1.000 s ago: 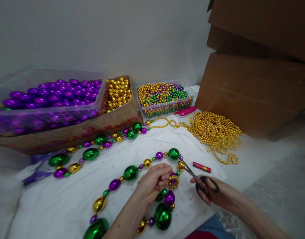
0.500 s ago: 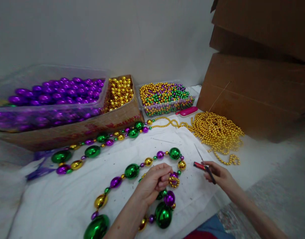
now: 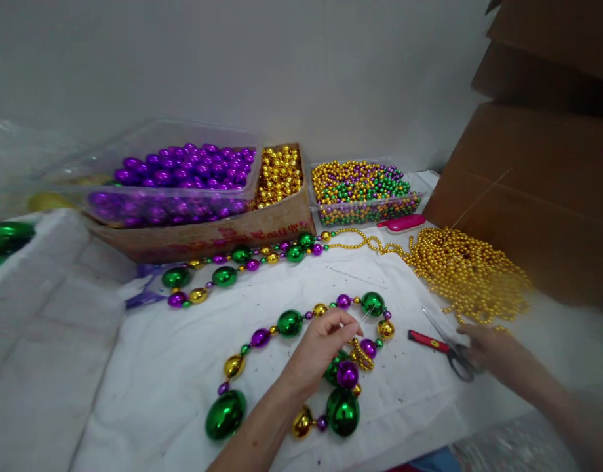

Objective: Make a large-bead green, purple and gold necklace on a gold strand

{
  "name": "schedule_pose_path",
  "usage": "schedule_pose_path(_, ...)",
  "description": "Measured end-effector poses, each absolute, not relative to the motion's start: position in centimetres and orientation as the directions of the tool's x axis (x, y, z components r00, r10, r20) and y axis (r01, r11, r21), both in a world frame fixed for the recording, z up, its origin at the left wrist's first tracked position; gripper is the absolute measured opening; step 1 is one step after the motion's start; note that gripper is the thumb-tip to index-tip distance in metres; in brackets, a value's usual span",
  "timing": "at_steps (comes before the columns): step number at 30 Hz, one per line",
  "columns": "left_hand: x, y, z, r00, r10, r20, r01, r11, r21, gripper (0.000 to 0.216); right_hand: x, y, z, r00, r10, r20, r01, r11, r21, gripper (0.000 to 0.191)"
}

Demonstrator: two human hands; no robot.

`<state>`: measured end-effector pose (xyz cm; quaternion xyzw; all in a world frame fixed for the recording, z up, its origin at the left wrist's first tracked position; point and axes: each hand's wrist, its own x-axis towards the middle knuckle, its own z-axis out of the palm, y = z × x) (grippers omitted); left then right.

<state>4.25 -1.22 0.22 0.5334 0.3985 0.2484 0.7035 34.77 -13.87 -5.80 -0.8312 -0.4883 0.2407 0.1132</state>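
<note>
My left hand [image 3: 328, 344] is closed in a pinch on a thin thread [image 3: 368, 316], its short ends sticking out past the fingertips. Just below it is a small bundle of gold beads [image 3: 362, 355]. Around and under this hand, a strand of large green, purple and gold beads [image 3: 290, 323] curves over the white cloth [image 3: 149, 400]. My right hand [image 3: 488, 354], smeared by motion, is beside the scissors [image 3: 459, 364]; whether its fingers touch the handles cannot be made out. A red tool with a yellow mark [image 3: 428, 341] lies against the scissors.
Behind stand a clear bin of purple beads [image 3: 183, 192], a carton of gold beads [image 3: 233, 236] and a bin of mixed beads [image 3: 368, 210]. A gold bead heap [image 3: 463, 269] lies before a large cardboard box [image 3: 537, 203]. Another bead strand [image 3: 225, 276] crosses the back.
My right hand held the scissors raised; now they lie lower, with the hand moved right beside them. My left hand's fingertips have turned up, showing the thread. The whole view has shifted left.
</note>
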Motion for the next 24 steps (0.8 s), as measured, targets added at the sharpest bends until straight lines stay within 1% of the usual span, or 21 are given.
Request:
schedule_pose_path(1, 4.3, -1.3, 0.3, 0.551, 0.785, -0.284, 0.078, 0.290, 0.954, 0.016, 33.1, -13.2, -4.7, 0.443, 0.874, -0.198, 0.735, -0.481, -0.477, 0.019)
schedule_pose_path(2, 4.3, -1.4, 0.4, 0.548, 0.792, -0.269, 0.075, 0.274, 0.959, 0.016, 30.9, -12.4, -3.7, 0.387, 0.910, -0.150, 0.685, -0.393, -0.613, 0.014)
schedule_pose_path(3, 4.3, -1.5, 0.5, 0.548, 0.798, -0.252, 0.065, 0.259, 0.964, 0.016, 28.4, -11.5, -2.7, 0.292, 0.947, -0.137, 0.571, -0.288, -0.769, 0.017)
schedule_pose_path(4, 4.3, -1.5, 0.6, 0.551, 0.801, -0.232, 0.052, 0.244, 0.968, 0.016, 25.7, -10.6, -1.9, 0.201, 0.969, -0.143, 0.403, -0.215, -0.890, 0.020)
schedule_pose_path(5, 4.3, -1.6, 0.8, 0.553, 0.806, -0.210, 0.038, 0.227, 0.973, 0.017, 23.0, -9.7, -1.3, 0.150, 0.979, -0.141, 0.224, -0.173, -0.959, 0.020)
schedule_pose_path(6, 4.1, -1.7, 0.9, 0.548, 0.815, -0.187, 0.025, 0.208, 0.978, 0.018, 20.5, -8.9, -0.8, 0.112, 0.988, -0.108, 0.075, -0.117, -0.990, 0.021)
schedule_pose_path(7, 3.9, -1.7, 1.1, 0.538, 0.826, -0.167, 0.017, 0.187, 0.982, 0.018, 18.4, -8.2, -0.6, 0.119, 0.991, -0.065, -0.053, -0.059, -0.997, 0.021)
schedule_pose_path(8, 3.5, -1.7, 1.4, 0.525, 0.838, -0.150, 0.017, 0.166, 0.986, 0.019, 16.7, -7.6, -0.5, 0.130, 0.989, -0.072, -0.135, -0.054, -0.989, 0.021)
schedule_pose_path(10, 2.5, -1.8, 1.7, 0.502, 0.855, -0.126, 0.042, 0.121, 0.992, 0.019, 14.6, -6.9, -0.5, 0.123, 0.987, -0.108, -0.190, -0.083, -0.978, 0.021)
schedule_pose_path(13, 0.9, -1.8, 1.8, 0.481, 0.867, -0.129, 0.085, 0.101, 0.991, 0.018, 13.8, -6.8, -0.9, 0.044, 0.978, -0.204, -0.157, -0.195, -0.968, 0.026)
schedule_pose_path(15, 0.2, -1.9, 1.3, 0.452, 0.873, -0.184, 0.070, 0.171, 0.983, 0.018, 14.0, -7.2, -1.1, 0.009, 0.967, -0.253, -0.163, -0.249, -0.955, 0.029)
schedule_pose_path(17, 0.0, -2.0, 0.6, 0.419, 0.871, -0.256, 0.029, 0.269, 0.963, 0.020, 14.2, -7.9, -1.0, 0.036, 0.970, -0.241, -0.127, -0.235, -0.964, 0.029)
schedule_pose_path(18, -0.1, -2.0, 0.3, 0.409, 0.867, -0.284, 0.012, 0.306, 0.952, 0.021, 14.3, -8.3, -0.8, 0.072, 0.980, -0.185, -0.059, -0.181, -0.982, 0.027)
schedule_pose_path(19, -0.1, -2.0, 0.0, 0.403, 0.864, -0.301, 0.003, 0.328, 0.945, 0.021, 14.3, -8.7, -0.5, 0.110, 0.990, -0.087, 0.048, -0.093, -0.995, 0.024)
schedule_pose_path(20, 0.0, -2.0, -0.1, 0.406, 0.861, -0.306, 0.003, 0.334, 0.942, 0.021, 14.2, -9.0, -0.2, 0.135, 0.990, 0.046, 0.182, 0.021, -0.983, 0.020)
schedule_pose_path(22, 0.2, -2.1, -0.1, 0.443, 0.847, -0.293, 0.016, 0.319, 0.947, 0.019, 13.9, -9.4, 0.5, 0.115, 0.942, 0.314, 0.422, 0.239, -0.874, 0.013)
schedule_pose_path(23, 0.2, -2.1, 0.1, 0.468, 0.840, -0.275, 0.019, 0.302, 0.953, 0.018, 13.7, -9.4, 0.8, 0.086, 0.912, 0.402, 0.494, 0.311, -0.812, 0.013)
schedule_pose_path(24, 0.3, -2.1, 0.3, 0.491, 0.833, -0.254, 0.019, 0.281, 0.960, 0.017, 13.5, -9.4, 0.9, 0.060, 0.891, 0.451, 0.533, 0.354, -0.769, 0.015)
